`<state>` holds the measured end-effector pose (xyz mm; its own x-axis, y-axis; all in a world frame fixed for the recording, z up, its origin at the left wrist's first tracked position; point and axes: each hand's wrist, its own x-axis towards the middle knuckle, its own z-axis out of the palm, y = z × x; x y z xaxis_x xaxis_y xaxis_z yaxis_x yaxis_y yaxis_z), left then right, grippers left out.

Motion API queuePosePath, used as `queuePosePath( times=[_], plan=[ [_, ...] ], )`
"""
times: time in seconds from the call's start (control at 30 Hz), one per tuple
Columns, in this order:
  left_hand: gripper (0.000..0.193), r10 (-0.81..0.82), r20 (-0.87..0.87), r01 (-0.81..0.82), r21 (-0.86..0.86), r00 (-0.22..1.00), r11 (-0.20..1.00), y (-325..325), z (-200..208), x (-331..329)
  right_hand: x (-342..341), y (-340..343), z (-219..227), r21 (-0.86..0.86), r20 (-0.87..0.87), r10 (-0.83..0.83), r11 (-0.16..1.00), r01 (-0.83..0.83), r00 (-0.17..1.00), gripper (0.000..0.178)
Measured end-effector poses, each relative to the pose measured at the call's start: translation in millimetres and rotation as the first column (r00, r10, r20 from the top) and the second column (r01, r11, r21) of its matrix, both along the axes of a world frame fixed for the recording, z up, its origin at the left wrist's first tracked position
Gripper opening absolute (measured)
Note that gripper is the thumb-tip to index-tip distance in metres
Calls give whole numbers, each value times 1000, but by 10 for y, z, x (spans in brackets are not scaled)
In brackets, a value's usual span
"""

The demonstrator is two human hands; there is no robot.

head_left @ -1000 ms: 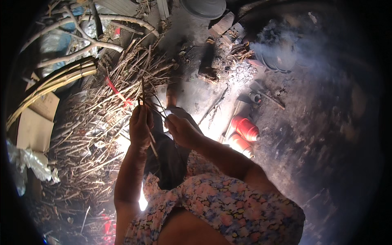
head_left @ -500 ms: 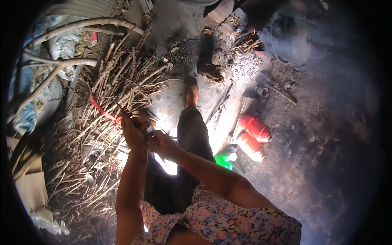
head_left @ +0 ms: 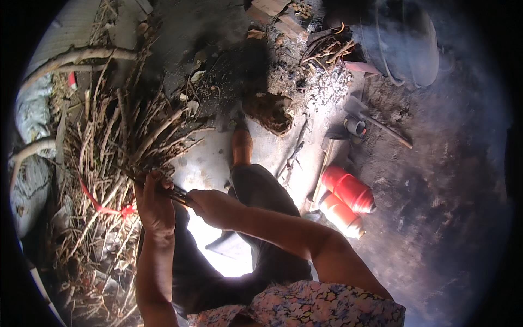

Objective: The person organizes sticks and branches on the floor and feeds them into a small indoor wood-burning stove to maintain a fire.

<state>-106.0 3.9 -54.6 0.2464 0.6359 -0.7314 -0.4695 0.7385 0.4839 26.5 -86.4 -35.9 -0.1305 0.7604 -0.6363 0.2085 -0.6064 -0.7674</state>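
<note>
Both my hands meet left of centre, over the edge of a heap of dry twigs [head_left: 109, 147]. My left hand [head_left: 156, 206] is closed around a few thin dark sticks [head_left: 177, 194]. Against their right-hand end, my right hand [head_left: 213, 209] is closed too, its fingers partly hidden. Just left of my left hand, a red strip [head_left: 91, 197] lies over the twigs, with a knot-like bunch at its end.
Burning twigs [head_left: 329, 48] with a small flame sit by a dark, smoke-veiled pot [head_left: 411, 46]. A charred chunk [head_left: 272, 111] lies ahead of my foot. Two red containers [head_left: 350, 189], a grey cup-like piece [head_left: 355, 127] and a wooden-handled tool [head_left: 388, 131] lie on the right.
My hands have shifted left and slightly down in view, and the sticks between them now show more clearly. The whole view has shifted; the green object by the red containers no longer shows.
</note>
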Motion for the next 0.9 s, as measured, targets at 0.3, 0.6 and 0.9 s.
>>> queuePosePath(
  times=[0.3,0.6,0.9],
  plan=[
    [23,-253,97,254,4,963,967,-18,-21,96,386,85,183,64,-27,157,986,-155,987,15],
    [18,-125,-77,126,18,989,992,-95,147,-115,163,-309,409,490,469,195,754,-437,861,34],
    [21,-201,329,158,151,923,976,-268,163,-270,-75,-461,333,399,309,150,876,-271,939,32]
  ],
)
